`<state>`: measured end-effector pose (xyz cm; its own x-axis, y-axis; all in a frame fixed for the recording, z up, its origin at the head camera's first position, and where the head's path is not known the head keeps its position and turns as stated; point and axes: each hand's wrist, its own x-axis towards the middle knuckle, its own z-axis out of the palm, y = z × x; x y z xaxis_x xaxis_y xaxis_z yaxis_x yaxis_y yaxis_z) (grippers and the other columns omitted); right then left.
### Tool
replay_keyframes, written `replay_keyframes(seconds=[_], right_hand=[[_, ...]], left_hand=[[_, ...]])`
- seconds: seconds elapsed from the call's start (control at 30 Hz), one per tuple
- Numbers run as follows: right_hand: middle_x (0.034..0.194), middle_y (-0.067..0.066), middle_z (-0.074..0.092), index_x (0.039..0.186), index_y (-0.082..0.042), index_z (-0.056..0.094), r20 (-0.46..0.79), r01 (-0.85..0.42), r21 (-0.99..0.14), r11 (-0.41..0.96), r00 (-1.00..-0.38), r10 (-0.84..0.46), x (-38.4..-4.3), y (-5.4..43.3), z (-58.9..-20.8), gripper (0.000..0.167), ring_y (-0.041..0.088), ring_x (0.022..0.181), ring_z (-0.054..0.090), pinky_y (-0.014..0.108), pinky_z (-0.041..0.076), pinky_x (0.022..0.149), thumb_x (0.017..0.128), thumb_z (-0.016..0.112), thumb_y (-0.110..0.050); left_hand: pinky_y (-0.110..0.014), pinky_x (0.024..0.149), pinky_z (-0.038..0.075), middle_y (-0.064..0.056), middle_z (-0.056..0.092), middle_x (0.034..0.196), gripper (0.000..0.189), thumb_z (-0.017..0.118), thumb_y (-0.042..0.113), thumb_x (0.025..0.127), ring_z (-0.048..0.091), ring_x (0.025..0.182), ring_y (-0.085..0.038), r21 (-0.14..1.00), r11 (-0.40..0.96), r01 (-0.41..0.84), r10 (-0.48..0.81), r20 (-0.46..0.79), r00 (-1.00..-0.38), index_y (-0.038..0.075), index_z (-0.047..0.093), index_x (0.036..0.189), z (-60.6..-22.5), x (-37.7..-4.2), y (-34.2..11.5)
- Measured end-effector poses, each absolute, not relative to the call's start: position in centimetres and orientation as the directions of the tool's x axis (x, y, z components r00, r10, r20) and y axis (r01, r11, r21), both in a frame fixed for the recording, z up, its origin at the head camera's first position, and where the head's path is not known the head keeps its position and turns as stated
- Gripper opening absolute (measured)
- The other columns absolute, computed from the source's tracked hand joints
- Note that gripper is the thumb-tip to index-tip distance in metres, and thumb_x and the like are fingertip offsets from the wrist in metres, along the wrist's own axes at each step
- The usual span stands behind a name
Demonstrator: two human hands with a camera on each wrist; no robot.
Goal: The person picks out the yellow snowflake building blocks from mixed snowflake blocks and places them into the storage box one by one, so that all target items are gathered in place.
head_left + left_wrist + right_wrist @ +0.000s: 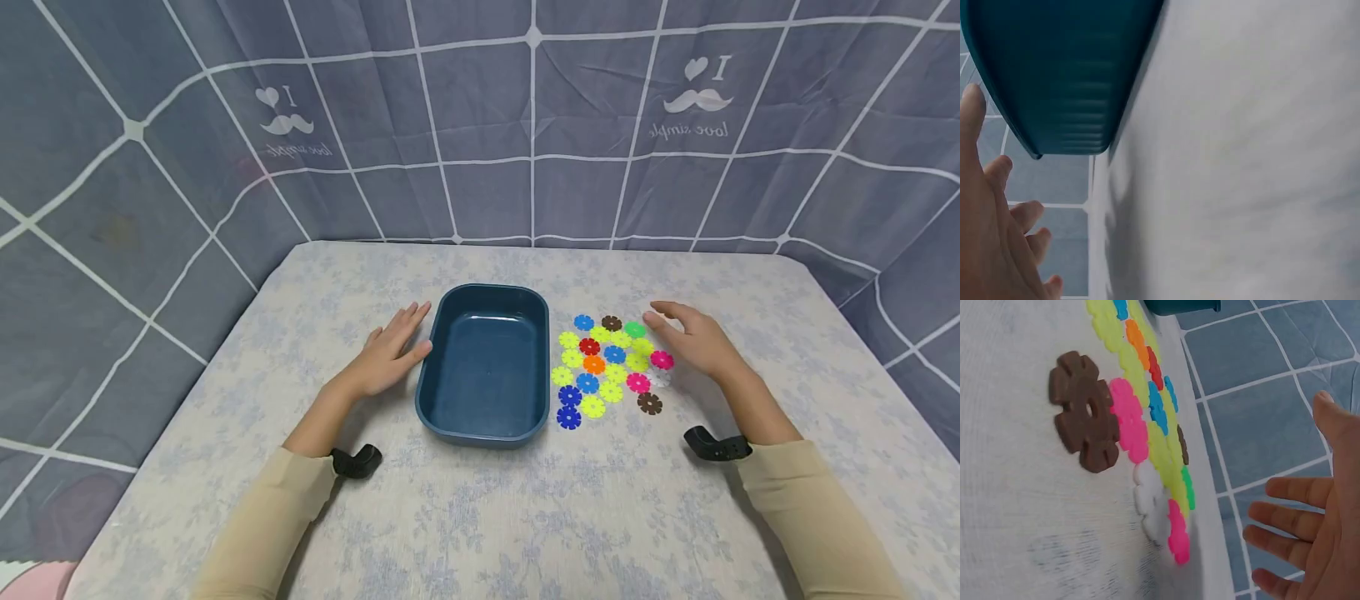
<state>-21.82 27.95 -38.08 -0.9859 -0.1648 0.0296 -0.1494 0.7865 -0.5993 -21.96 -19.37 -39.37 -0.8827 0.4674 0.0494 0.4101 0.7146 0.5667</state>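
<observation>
A dark teal plastic bin (483,433) stands in the middle of the table, its inside bare. Beside its left wall is my left hand (386,354), fingers loosely extended, thumb near the rim; in the left wrist view the bin's side (1054,81) rises beyond the thumb. To the bin's right, flat notched plastic discs lie in a loose cluster: yellow (592,407), blue (568,417), orange (594,364), pink, red, green, white and brown (1084,412). My right hand (693,337) hovers at the cluster's right edge, fingers relaxed, holding nothing.
The table (480,525) has a pale floral cloth. A grey curtain (480,125) with white grid lines hangs behind and at both sides. Black wrist straps (358,461) sit at both cuffs. Something pink (41,582) shows at the lower left, beyond the table edge.
</observation>
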Motion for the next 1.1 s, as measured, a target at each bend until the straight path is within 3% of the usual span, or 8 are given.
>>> replay_keyframes(seconds=[0.2, 0.33, 0.47, 0.73, 1.1], right_hand=[[0.130, 0.030, 0.050, 0.138, 0.005, 0.047, -0.002, -0.103, -0.619, 0.778, -0.991, -0.133, -21.8, 28.4, -39.0, 0.068, 0.046, 0.120, 0.045, 0.063, 0.038, 0.093, 0.101, 0.042, -0.052], [0.122, 0.028, 0.055, 0.133, 0.006, 0.053, -0.025, -0.074, -0.631, 0.772, -0.993, -0.116, -21.8, 28.4, -39.7, 0.063, 0.042, 0.113, 0.049, 0.056, 0.043, 0.088, 0.099, 0.051, -0.048], [0.117, 0.027, 0.058, 0.127, 0.008, 0.057, -0.020, -0.069, -0.645, 0.761, -0.994, -0.107, -21.7, 28.6, -40.4, 0.058, 0.039, 0.106, 0.053, 0.052, 0.045, 0.085, 0.098, 0.057, -0.042], [0.107, 0.021, 0.060, 0.116, 0.008, 0.063, -0.005, -0.046, -0.664, 0.746, -0.998, -0.067, -21.5, 28.7, -41.5, 0.050, 0.033, 0.096, 0.054, 0.034, 0.048, 0.072, 0.095, 0.064, -0.037], [0.100, 0.019, 0.057, 0.109, 0.009, 0.064, 0.026, -0.037, -0.648, 0.761, -0.999, -0.026, -21.6, 28.3, -42.3, 0.042, 0.032, 0.090, 0.052, 0.038, 0.045, 0.075, 0.092, 0.069, -0.029]], left_hand=[[-0.056, 0.115, 0.009, -0.004, 0.005, 0.163, 0.059, 0.033, 0.036, 0.108, 0.002, 0.148, -0.026, 0.813, 0.487, 0.318, 0.517, 0.025, -0.856, 0.021, 0.007, 0.159, -40.1, -21.4, -19.2], [-0.053, 0.116, 0.008, 0.000, 0.004, 0.163, 0.056, 0.032, 0.026, 0.109, 0.000, 0.148, -0.019, 0.889, 0.374, 0.263, 0.541, 0.021, -0.841, 0.020, 0.007, 0.159, -40.6, -21.1, -18.9], [-0.052, 0.116, 0.008, -0.003, 0.003, 0.163, 0.054, 0.029, 0.017, 0.109, -0.001, 0.148, -0.021, 0.925, 0.299, 0.236, 0.559, 0.031, -0.829, 0.017, 0.009, 0.159, -41.1, -20.8, -18.6], [-0.053, 0.116, 0.008, -0.006, 0.003, 0.163, 0.053, 0.028, 0.015, 0.108, -0.001, 0.148, -0.024, 0.943, 0.255, 0.212, 0.558, 0.036, -0.829, 0.016, 0.010, 0.158, -41.7, -20.5, -18.2], [-0.054, 0.116, 0.009, -0.006, 0.001, 0.163, 0.054, 0.028, 0.019, 0.109, -0.002, 0.148, -0.027, 0.932, 0.286, 0.224, 0.549, 0.032, -0.835, 0.019, 0.009, 0.158, -41.8, -20.2, -17.9]])
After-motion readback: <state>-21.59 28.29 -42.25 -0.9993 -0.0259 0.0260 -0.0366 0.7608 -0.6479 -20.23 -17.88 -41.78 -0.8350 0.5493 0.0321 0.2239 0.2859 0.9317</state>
